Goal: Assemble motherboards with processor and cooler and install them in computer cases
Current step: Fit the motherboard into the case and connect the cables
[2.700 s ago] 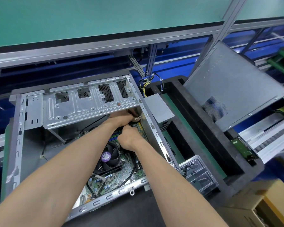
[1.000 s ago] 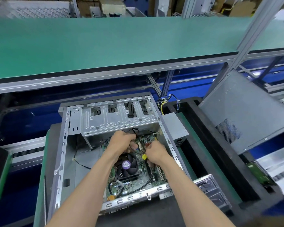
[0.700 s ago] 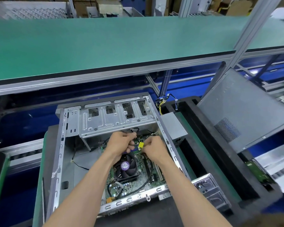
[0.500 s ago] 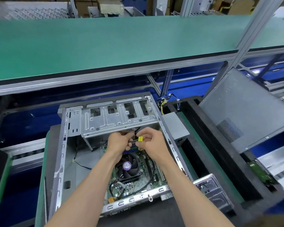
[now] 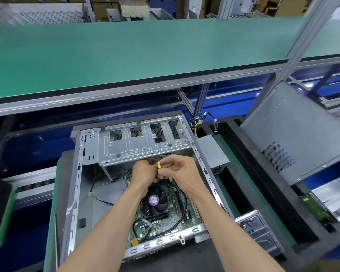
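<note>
An open grey computer case (image 5: 75,185) lies flat before me. Inside it sits a green motherboard (image 5: 177,216) with a black cooler fan (image 5: 154,205) that bears a purple label. My left hand (image 5: 143,173) and my right hand (image 5: 180,169) meet above the board, just under the metal drive cage (image 5: 141,144). Together they pinch a black cable with a yellow tag (image 5: 159,165). The cable's black loop (image 5: 182,209) runs down over the board to its near edge. Where the cable's far end goes is hidden by my fingers.
A grey power supply (image 5: 212,152) with a bundle of coloured wires (image 5: 198,122) rests against the case's right wall. A second case's side panel (image 5: 294,138) leans at the right over a black foam tray (image 5: 263,189). A green shelf (image 5: 145,55) runs overhead.
Both hands rose from low over the board to just under the drive cage, lifting the yellow-tagged cable. The view has pulled back and tilted up.
</note>
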Action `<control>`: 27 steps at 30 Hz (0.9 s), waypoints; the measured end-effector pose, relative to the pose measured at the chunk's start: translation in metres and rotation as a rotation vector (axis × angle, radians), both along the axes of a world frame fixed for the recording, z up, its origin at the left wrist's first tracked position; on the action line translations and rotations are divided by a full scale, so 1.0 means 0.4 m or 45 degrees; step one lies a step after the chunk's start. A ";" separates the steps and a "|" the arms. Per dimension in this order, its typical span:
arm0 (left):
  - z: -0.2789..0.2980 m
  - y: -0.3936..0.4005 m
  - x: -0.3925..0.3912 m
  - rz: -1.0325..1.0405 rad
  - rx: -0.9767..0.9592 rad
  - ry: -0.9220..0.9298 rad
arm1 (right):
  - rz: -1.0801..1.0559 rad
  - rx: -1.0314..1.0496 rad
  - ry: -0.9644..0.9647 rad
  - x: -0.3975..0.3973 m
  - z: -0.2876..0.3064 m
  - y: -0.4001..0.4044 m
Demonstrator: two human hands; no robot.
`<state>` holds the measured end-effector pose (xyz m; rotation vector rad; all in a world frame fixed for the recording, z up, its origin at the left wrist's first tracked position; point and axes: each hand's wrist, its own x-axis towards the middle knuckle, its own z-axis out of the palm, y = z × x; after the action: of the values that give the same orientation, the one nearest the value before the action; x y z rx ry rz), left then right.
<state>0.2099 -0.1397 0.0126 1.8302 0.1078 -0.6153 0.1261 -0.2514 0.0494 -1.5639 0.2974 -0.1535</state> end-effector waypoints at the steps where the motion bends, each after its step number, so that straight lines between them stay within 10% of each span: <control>1: 0.000 0.000 0.000 0.001 0.003 -0.001 | -0.001 -0.004 -0.003 0.000 0.000 -0.001; 17: -0.023 0.000 0.020 -0.129 0.308 -0.273 | -0.325 0.365 0.499 0.014 -0.043 0.010; 20: -0.008 0.010 0.009 -0.391 0.028 -0.322 | -0.415 0.516 0.590 0.027 -0.050 0.018; 27: -0.015 -0.004 -0.002 -0.611 0.042 -0.878 | -0.583 0.732 0.707 0.037 -0.063 -0.012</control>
<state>0.2090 -0.1414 0.0065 2.0148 -0.8006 -0.2707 0.1408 -0.2563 0.0243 -0.9199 1.0424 0.0206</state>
